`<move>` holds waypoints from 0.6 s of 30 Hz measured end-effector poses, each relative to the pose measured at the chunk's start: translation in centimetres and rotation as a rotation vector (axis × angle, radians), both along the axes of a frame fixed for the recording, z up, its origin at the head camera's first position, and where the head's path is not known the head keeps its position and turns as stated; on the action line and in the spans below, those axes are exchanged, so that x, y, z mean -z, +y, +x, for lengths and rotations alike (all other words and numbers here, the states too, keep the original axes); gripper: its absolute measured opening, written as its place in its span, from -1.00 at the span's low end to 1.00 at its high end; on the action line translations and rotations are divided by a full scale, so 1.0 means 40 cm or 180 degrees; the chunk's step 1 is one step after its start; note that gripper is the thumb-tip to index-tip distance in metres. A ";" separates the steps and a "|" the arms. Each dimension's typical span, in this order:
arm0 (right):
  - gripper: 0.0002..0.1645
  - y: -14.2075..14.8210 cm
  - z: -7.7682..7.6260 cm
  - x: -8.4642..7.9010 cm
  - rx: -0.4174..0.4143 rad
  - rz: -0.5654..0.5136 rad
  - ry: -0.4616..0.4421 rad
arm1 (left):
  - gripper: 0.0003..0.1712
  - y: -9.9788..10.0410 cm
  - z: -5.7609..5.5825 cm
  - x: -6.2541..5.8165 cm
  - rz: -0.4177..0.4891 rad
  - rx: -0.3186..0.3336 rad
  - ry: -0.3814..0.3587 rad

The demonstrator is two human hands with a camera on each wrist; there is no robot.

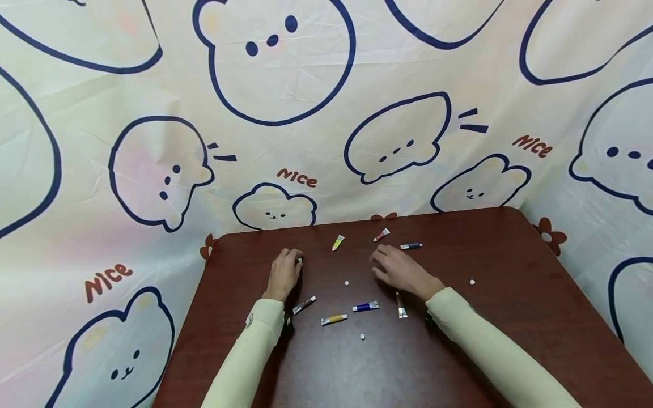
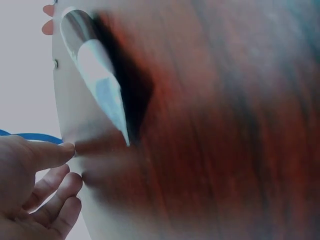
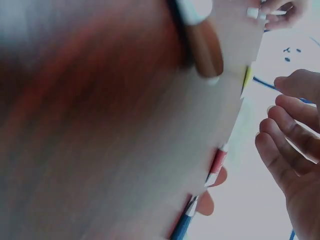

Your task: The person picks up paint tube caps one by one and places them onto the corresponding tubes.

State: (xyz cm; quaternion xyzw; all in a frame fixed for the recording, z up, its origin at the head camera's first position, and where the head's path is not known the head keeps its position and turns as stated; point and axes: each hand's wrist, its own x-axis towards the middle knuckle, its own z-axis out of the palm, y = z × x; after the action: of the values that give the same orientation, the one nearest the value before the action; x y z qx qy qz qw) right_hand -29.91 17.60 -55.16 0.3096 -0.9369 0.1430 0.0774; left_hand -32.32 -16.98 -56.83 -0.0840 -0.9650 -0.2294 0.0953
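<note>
My left hand is at the table's left side, fingers bent and thumb apart from them. A small white cap sits by its fingertips; contact is unclear. My right hand is over the table with loosely bent fingers, holding nothing in the right wrist view. Beyond it lie a red paint tube and a dark blue paint tube. A brown paint tube lies below its wrist. Near my left wrist is a dark brown paint tube, large in the left wrist view.
A yellow paint tube lies toward the back. An ochre tube and a violet-blue tube lie between the forearms. More white caps sit mid-table, at right and nearer. Printed cloth hangs behind the brown table.
</note>
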 end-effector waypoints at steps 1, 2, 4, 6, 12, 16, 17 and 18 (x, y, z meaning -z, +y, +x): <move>-0.74 0.003 -0.007 0.002 0.0008 -0.0008 -0.0007 | -0.71 0.001 0.000 0.000 -0.0002 -0.0001 0.0000; -0.75 0.007 -0.014 0.003 0.0018 -0.0009 -0.0017 | -0.72 0.002 0.000 0.000 -0.0004 0.0006 0.0005; -0.75 0.012 -0.028 0.005 0.0035 0.0000 -0.0046 | -0.74 0.003 -0.001 0.000 -0.0007 0.0013 0.0012; -0.75 0.016 -0.042 0.006 0.0056 0.0030 -0.0107 | -0.75 0.003 -0.001 -0.001 -0.0013 0.0023 0.0033; -0.73 0.023 -0.079 0.000 0.0113 0.0091 -0.0199 | -0.86 0.004 0.000 -0.003 -0.0055 0.0105 0.0139; -0.73 0.021 -0.101 -0.006 0.0142 0.0113 -0.0227 | -0.89 0.004 0.003 -0.006 -0.0059 0.0116 0.0135; -0.73 0.021 -0.106 -0.008 0.0164 0.0119 -0.0254 | -0.89 0.004 0.003 -0.005 -0.0071 0.0123 0.0141; -0.73 0.021 -0.111 -0.010 0.0183 0.0126 -0.0285 | -0.89 0.004 0.004 -0.005 -0.0080 0.0127 0.0142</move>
State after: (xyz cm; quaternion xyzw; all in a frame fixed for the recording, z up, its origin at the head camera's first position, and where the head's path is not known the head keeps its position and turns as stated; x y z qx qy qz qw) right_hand -34.34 18.44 -54.76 0.2772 -0.9506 0.1359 0.0334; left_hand -32.17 -16.81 -56.64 -0.1095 -0.9636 -0.2172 0.1111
